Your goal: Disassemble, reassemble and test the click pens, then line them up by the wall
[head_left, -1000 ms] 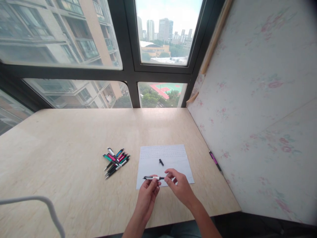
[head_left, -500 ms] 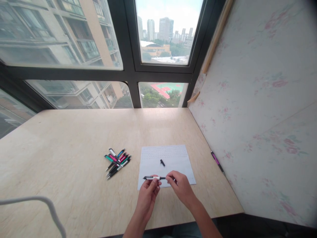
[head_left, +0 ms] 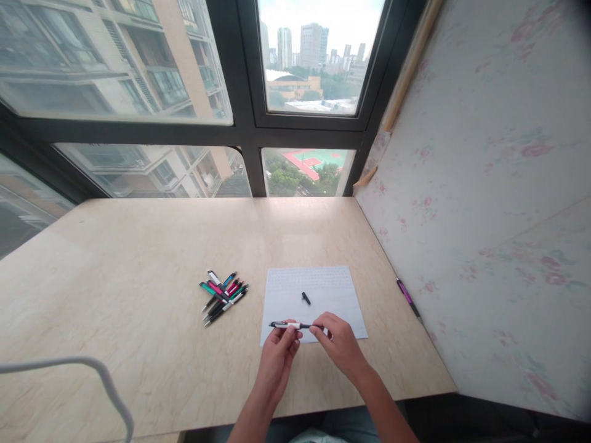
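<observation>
A white and black pen (head_left: 279, 324) lies level between my hands, above the lower part of a written sheet of paper (head_left: 281, 307). My left hand (head_left: 280, 349) pinches its white barrel between thumb and fingers. At the pen's dark right end, my right hand (head_left: 339, 343) is closed with thumb and fingertips on it; that tip is partly hidden by the fingers. A small black pen cap (head_left: 306, 298) rests on the paper just beyond my hands.
Left of the paper lies a pile of several coloured pens (head_left: 225, 298). A purple and black pen (head_left: 409, 299) sits along the wall (head_left: 498, 246) at the right. A grey cable or tube (head_left: 104, 375) curves over the table's (head_left: 152, 246) front left. Windows stand behind the table.
The view has shifted slightly, so the table things sit a little further right and higher. Both hands keep their grip on the pen, with little visible change.
</observation>
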### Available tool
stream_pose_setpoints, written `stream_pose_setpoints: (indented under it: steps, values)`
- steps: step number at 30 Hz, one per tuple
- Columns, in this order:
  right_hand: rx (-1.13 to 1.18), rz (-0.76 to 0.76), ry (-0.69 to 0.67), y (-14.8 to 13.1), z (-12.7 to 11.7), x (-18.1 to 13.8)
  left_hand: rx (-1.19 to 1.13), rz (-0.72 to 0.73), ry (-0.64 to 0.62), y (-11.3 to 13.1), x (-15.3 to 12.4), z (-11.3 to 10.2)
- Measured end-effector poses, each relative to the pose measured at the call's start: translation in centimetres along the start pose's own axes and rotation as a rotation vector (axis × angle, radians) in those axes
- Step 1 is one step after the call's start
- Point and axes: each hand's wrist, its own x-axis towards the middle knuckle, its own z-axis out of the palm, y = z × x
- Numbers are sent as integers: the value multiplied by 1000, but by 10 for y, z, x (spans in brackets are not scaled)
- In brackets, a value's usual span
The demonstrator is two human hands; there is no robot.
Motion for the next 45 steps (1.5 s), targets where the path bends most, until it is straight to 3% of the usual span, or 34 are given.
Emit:
stream_pose_setpoints:
  steps: [7, 14, 21, 28, 40, 45]
  values:
    - [-62, 27, -82, -1, 2, 2, 23, 5, -25, 4, -2, -4]
    - [29, 28, -11, -3, 7, 3, 21, 4, -24, 3, 1, -7]
    - [-80, 58, -46, 0, 8, 2, 37, 5, -65, 3, -1, -5]
    - [-4, 12, -13, -4, 9, 1, 22, 15, -33, 2, -1, -5]
    - [-226, -116, 17, -2, 12, -3, 9, 15, 28, -1, -1, -4]
    - [-361, -125, 33, 3, 17, -5, 43, 26, -22, 2, -3, -4]
